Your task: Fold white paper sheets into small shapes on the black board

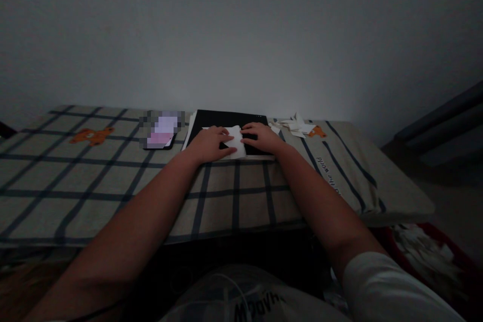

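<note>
A small sheet of white paper (237,148) lies on a black-covered book or folder (230,117), which rests on the checked tablecloth. My left hand (213,145) is on the paper's left part, its thumb and fingers apart and stretched toward the right. From the other side, my right hand (263,137) touches the paper's right edge with its fingertips, the fingers extended over the black cover. Pale page edges show beneath the cover at its left and front. Part of the paper is hidden under my left hand.
Left of the book lies a phone (164,136) with a lit, partly blurred screen. Folded or torn white paper pieces (298,126) sit to the right. The checked tablecloth (124,176) covers the table up to a grey wall. A red container (426,249) with crumpled white paper stands below, right.
</note>
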Action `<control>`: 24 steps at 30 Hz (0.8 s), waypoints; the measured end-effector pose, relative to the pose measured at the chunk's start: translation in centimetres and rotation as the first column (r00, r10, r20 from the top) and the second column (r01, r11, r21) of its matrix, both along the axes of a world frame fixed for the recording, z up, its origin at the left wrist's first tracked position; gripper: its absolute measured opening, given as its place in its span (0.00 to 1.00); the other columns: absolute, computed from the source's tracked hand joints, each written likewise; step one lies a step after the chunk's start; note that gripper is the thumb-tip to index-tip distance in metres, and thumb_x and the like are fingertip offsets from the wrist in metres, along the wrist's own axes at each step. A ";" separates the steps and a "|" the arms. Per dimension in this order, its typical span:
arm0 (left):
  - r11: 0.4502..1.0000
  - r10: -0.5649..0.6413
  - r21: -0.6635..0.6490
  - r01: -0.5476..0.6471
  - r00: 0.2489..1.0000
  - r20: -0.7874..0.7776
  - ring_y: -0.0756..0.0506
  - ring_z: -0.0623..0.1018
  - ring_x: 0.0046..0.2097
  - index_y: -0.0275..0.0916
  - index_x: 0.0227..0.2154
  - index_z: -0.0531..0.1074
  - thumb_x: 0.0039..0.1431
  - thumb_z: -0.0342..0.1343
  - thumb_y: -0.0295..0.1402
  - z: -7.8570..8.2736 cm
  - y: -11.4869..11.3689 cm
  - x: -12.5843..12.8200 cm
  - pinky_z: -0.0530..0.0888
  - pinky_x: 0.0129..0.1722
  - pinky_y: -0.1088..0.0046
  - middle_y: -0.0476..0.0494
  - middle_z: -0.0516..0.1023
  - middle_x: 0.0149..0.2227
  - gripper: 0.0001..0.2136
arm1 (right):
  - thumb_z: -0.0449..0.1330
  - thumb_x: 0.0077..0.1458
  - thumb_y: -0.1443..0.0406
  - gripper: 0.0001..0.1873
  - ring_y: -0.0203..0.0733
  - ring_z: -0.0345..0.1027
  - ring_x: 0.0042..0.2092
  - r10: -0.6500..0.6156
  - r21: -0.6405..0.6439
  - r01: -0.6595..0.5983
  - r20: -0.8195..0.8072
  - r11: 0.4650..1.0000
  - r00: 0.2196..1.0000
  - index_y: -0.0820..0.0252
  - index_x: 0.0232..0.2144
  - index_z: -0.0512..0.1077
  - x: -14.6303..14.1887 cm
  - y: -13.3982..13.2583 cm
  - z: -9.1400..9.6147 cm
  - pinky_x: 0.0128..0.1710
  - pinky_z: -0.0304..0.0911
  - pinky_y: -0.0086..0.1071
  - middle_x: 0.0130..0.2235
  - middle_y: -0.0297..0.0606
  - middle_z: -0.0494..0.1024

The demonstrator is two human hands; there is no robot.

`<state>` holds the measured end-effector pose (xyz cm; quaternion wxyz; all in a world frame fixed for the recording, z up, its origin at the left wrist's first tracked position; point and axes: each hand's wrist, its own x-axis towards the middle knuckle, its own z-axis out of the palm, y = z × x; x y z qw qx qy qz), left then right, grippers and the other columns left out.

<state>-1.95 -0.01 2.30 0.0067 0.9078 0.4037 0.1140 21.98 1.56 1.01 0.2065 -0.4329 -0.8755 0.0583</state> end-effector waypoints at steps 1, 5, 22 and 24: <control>1.000 0.022 0.009 -0.022 1.000 -0.004 0.36 0.70 0.55 0.42 0.53 0.75 0.61 0.49 0.54 0.1 -0.1 0.1 0.65 0.55 0.59 0.39 0.73 0.56 0.27 | 0.59 0.60 0.56 0.20 0.48 0.63 0.59 0.009 -0.014 -0.009 0.004 1.000 1.000 0.55 0.52 0.75 -0.1 -0.1 0.0 0.59 0.58 0.45 0.57 0.43 0.72; 0.997 0.071 0.023 -0.071 0.997 0.009 0.35 0.70 0.54 0.43 0.53 0.74 0.61 0.49 0.53 -0.1 -0.2 0.3 0.65 0.53 0.57 0.38 0.72 0.55 0.26 | 0.59 0.60 0.56 0.21 0.48 0.61 0.61 0.020 -0.060 -0.019 0.020 0.998 1.000 0.53 0.54 0.73 -0.3 -0.1 -0.2 0.60 0.56 0.47 0.60 0.42 0.70; 0.998 -0.006 -0.062 0.005 1.000 -0.017 0.32 0.54 0.68 0.38 0.66 0.58 0.61 0.49 0.53 -1.9 1.2 0.0 0.53 0.64 0.53 0.33 0.56 0.68 0.35 | 0.61 0.58 0.55 0.23 0.49 0.61 0.60 0.045 -0.041 -0.045 -0.007 0.998 0.999 0.53 0.54 0.73 -0.3 -0.2 0.0 0.59 0.57 0.45 0.58 0.44 0.70; 0.997 -0.009 -0.071 0.008 1.000 -0.019 0.32 0.53 0.68 0.40 0.66 0.58 0.61 0.49 0.53 -1.9 1.2 -0.1 0.53 0.64 0.52 0.35 0.55 0.68 0.34 | 0.61 0.58 0.55 0.23 0.48 0.61 0.60 0.061 -0.046 -0.060 0.005 0.997 0.998 0.53 0.54 0.73 -0.4 -0.4 0.1 0.59 0.57 0.45 0.58 0.44 0.70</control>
